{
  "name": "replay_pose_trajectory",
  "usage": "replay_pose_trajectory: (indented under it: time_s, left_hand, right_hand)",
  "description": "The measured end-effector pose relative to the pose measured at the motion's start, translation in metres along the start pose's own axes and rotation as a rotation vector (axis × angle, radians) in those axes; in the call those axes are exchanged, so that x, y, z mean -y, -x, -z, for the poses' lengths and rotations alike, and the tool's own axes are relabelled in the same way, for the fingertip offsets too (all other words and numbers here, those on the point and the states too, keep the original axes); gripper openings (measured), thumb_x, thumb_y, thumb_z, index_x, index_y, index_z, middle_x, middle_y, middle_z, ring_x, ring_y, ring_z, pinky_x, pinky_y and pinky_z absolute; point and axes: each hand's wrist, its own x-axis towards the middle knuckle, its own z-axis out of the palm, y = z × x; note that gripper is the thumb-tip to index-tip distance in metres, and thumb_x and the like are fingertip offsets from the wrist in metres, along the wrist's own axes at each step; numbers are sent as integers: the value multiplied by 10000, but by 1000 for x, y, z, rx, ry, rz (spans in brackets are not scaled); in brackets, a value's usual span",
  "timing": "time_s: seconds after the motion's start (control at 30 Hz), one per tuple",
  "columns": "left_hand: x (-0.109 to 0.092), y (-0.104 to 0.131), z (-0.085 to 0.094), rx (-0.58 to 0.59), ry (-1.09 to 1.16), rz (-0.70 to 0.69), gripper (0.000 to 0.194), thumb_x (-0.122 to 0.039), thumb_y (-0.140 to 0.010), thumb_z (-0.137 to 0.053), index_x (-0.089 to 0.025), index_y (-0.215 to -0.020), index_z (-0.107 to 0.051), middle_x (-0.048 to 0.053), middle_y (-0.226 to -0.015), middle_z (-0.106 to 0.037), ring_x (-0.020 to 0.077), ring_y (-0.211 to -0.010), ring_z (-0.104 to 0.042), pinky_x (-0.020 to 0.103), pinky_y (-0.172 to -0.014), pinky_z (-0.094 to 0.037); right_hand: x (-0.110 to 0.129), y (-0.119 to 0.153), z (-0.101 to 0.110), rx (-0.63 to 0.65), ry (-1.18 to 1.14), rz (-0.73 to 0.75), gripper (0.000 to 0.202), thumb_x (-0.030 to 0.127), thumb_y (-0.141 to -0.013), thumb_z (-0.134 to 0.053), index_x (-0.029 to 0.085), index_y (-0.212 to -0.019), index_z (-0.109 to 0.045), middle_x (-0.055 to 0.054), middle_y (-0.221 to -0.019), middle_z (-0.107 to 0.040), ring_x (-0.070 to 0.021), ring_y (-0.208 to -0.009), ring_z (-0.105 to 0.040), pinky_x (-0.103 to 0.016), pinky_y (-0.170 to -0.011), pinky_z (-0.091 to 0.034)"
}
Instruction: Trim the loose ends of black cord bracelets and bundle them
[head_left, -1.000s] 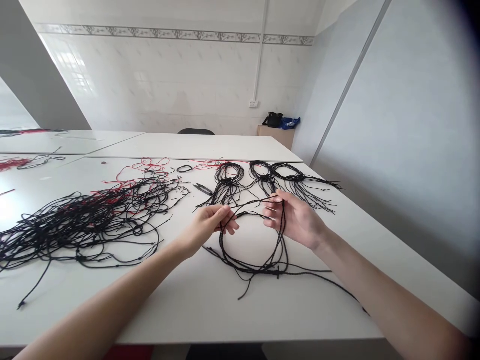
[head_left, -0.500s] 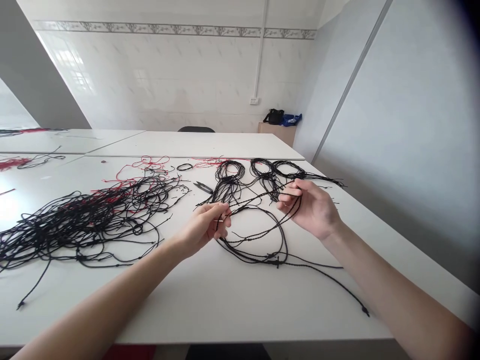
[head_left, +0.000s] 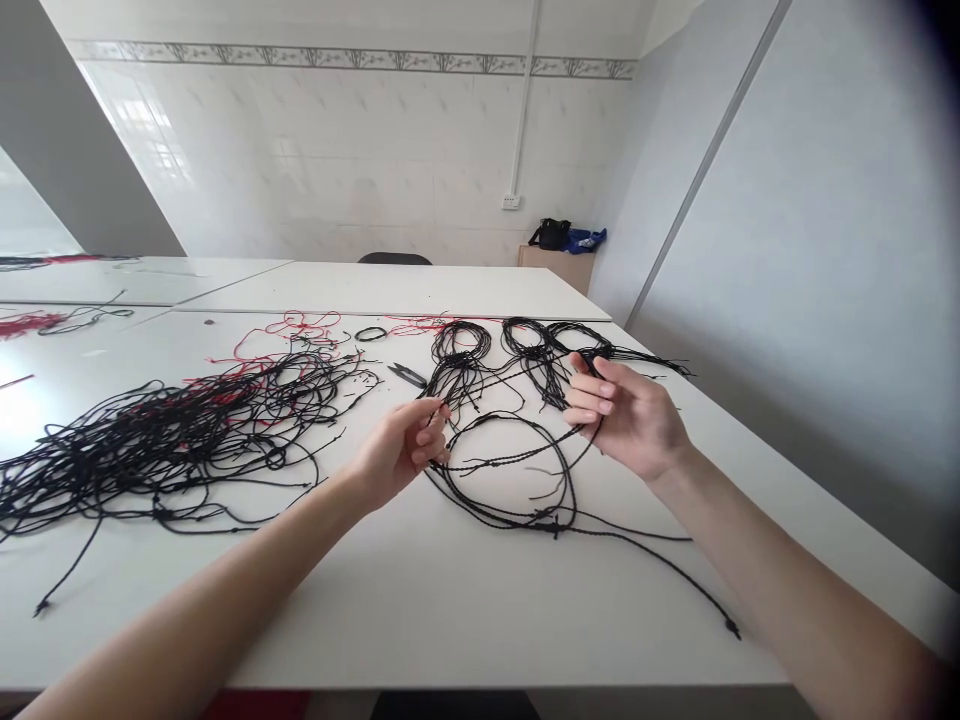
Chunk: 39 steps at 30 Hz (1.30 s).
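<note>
My left hand (head_left: 409, 445) is closed, its fingertips pinching a thin black braided cord (head_left: 495, 462) above the table. The cord runs right to my right hand (head_left: 626, 410), whose fingers are curled round another part of it. Below and between both hands lies a loose loop of black cords (head_left: 571, 480), with a knot near its lower right. One long tail ends in a knot (head_left: 731, 627) toward the front right. Just beyond my left hand are small black thread snips (head_left: 407, 375).
A large tangle of black cords (head_left: 150, 450) with red threads (head_left: 304, 322) covers the left of the white table (head_left: 465, 620). Bundled black cords (head_left: 461, 345) lie at the back, two more bundles (head_left: 525, 340) beside them. A grey partition (head_left: 810, 250) stands on the right.
The cord stretched between my hands has dropped lower and no longer runs straight across the top. My right hand's fingers have curled in more; my left hand has shifted slightly left.
</note>
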Motion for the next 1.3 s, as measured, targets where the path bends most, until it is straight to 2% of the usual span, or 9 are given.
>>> replay_pose_trajectory:
  time_s: [0.17, 0.33, 0.5, 0.73, 0.83, 1.0, 1.1, 1.2, 1.3]
  left_hand:
    - [-6, -1, 3, 2, 102, -28, 221, -214, -822, -541, -131, -617, -543, -72, -486, -295, 48, -416, -253, 203, -497, -409]
    - [-4, -3, 4, 57, 18, -4, 316, -222, -814, -561, -137, -531, -449, -82, -479, -259, 21, -395, -135, 178, -413, -257]
    - [3, 0, 0, 161, -322, 126, 151, -207, -823, -562, -127, -697, -587, -79, -461, -331, 22, -393, -190, 198, -441, -229]
    - [2, 5, -2, 267, -483, 203, 226, -277, -825, -588, -129, -989, -639, -94, -443, -307, 61, -444, -235, 236, -471, -218]
    - [1, 5, -1, 286, -545, 221, 304, -314, -815, -630, -133, -1059, -634, -89, -477, -338, 65, -458, -251, 237, -462, -211]
    - [0, 5, 1, 351, -568, 245, 297, -391, -821, -641, -134, -968, -662, -104, -446, -280, 50, -419, -185, 237, -436, -180]
    - [0, 5, 1, 333, -523, 238, 275, -357, -825, -634, -165, -1022, -642, -105, -450, -280, 56, -407, -177, 234, -423, -162]
    - [1, 6, 2, 309, -541, 222, 159, -338, -817, -635, -182, -838, -616, -88, -462, -295, 58, -410, -193, 228, -413, -156]
    - [2, 5, 4, 300, -496, 213, 223, -323, -812, -635, -183, -682, -521, -80, -471, -290, 49, -409, -184, 215, -405, -155]
  right_hand:
    - [1, 1, 1, 4, 26, -11, 149, 187, -746, -676, 111, -874, -681, 83, -544, -315, -30, -435, -284, -131, -384, -354]
    - [0, 1, 1, 0, 60, 22, 127, 180, -738, -684, 126, -853, -677, 81, -555, -293, -38, -452, -283, -126, -407, -362]
    - [1, 2, -2, -30, 94, 98, 89, 175, -738, -681, 150, -823, -666, 77, -554, -299, -50, -452, -293, -154, -417, -374]
    - [0, 4, 0, 30, 64, 113, 203, 184, -729, -722, 112, -910, -664, 80, -562, -382, -37, -470, -372, -174, -446, -415]
    - [-2, 4, -1, 38, 89, 115, 187, 177, -740, -713, 114, -911, -669, 78, -565, -405, -43, -488, -411, -191, -533, -493]
    - [-6, 7, -5, 67, 187, 181, 231, 193, -733, -688, 140, -957, -681, 33, -654, -526, -116, -664, -566, -339, -783, -577]
    - [-8, 9, -7, 96, 271, 185, 273, 187, -710, -705, 189, -982, -680, 12, -744, -595, -137, -734, -608, -311, -726, -582]
    - [-9, 9, -6, 75, 350, 175, 308, 124, -713, -707, 233, -998, -670, 20, -791, -625, -118, -726, -625, -249, -641, -568]
    - [-10, 6, -4, 49, 394, 186, 309, 111, -719, -706, 231, -1001, -668, 13, -816, -646, -125, -746, -645, -254, -639, -574]
